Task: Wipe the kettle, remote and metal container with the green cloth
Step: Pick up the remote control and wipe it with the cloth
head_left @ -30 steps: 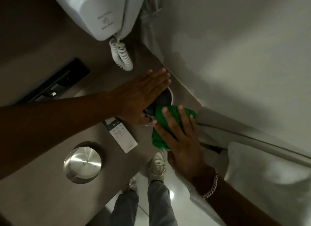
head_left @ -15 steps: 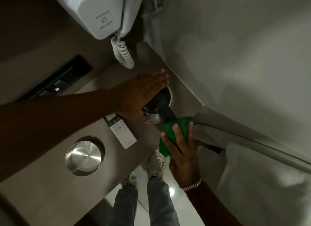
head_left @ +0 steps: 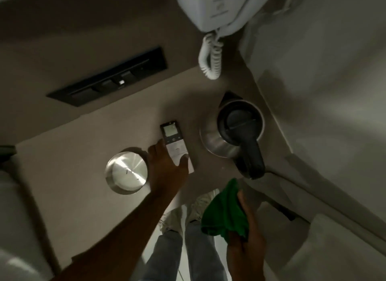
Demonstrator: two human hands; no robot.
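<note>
Both hands have left the kettle (head_left: pixel 234 130), which stands uncovered at the table's (head_left: pixel 73 165) right end, near the wall. Left hand (head_left: pixel 167 168) now lies on the near end of the remote (head_left: pixel 174 140), fingers spread around it; whether it is lifted, cannot tell. Metal container (head_left: pixel 126 171) sits just left of that hand. Right hand (head_left: pixel 246 245) is bunched around the green cloth (head_left: pixel 226 211) off the table edge. Step: remote, probably. Next: bring cloth onto it. Motion-blurred, dim; right hand partly cut off.
</note>
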